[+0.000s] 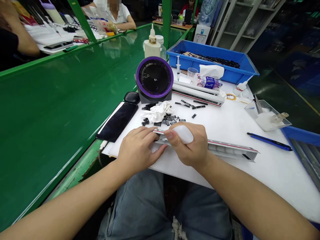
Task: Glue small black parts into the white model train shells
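Observation:
In front of me on the white table lies a long white model train car shell [232, 148] with a red stripe, its hollow inside partly showing. My left hand [137, 148] grips its left end between thumb and fingers. Wrapped in my right hand [192, 143] is a small translucent white squeeze bottle [184, 134], tipped over the shell; its nozzle is hidden. Small black strips [172, 118] lie scattered just beyond my hands, beside a crumpled white tissue [158, 111]. Farther back rests a second white train car shell [200, 93].
A round purple-rimmed fan [155, 78] stands behind the tissue, beside a phone [118, 121]. At the back is a blue bin [212, 61] of black parts. To the right are a clear tray [268, 116] and a blue pen-like tool [270, 141]. A green conveyor [62, 100] runs left.

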Tool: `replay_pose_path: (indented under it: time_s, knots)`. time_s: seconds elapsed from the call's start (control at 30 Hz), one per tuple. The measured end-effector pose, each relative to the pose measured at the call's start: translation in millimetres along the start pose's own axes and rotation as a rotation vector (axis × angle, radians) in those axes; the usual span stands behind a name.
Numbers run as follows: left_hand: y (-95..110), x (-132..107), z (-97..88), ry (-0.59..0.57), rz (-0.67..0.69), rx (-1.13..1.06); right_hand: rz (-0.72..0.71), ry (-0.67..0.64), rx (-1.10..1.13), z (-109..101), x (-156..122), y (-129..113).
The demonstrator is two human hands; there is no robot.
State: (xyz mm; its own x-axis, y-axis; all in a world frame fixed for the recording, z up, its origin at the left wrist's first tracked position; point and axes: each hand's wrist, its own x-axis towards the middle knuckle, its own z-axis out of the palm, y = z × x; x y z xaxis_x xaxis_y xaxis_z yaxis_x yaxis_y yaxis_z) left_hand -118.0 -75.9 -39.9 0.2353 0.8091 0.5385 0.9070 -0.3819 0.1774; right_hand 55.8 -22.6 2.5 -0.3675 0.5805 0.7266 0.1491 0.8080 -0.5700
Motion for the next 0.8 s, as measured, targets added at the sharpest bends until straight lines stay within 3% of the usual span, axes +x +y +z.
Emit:
replay_pose_path:
  time_s: [0.2,0.27,0.37,0.47,0.57,0.63,0.7,0.8]
  knots:
    - [1,1,-0.5,-0.013,-0.018,0.0,0.019,0.001,0.054,1,-4,0]
    - [1,1,-1.9,-0.023,-0.016,0.005,0.026,0.067,0.132,-4,-3,-4]
    - [0,1,-3.7,-0.027,0.01,0.018,0.113,0.341,0.326,-32,12,-12]
    - [-2,1,-3.7,-0.013,0.04,0.032,0.156,0.517,0.475,-85,34,-8]
    - [-4,1,-2.4,0.013,0.052,0.046,0.275,0.426,0.561,-145,43,22]
    - [-5,1,-1.5,0.023,0.059,0.044,0.44,0.349,0.59,-174,36,54]
    - [-6,1,-0.7,0.02,0.068,0.041,0.56,0.31,0.562,-189,23,86]
    - [-8,1,0.0,0.029,0.076,0.035,0.61,0.248,0.457,-192,8,119]
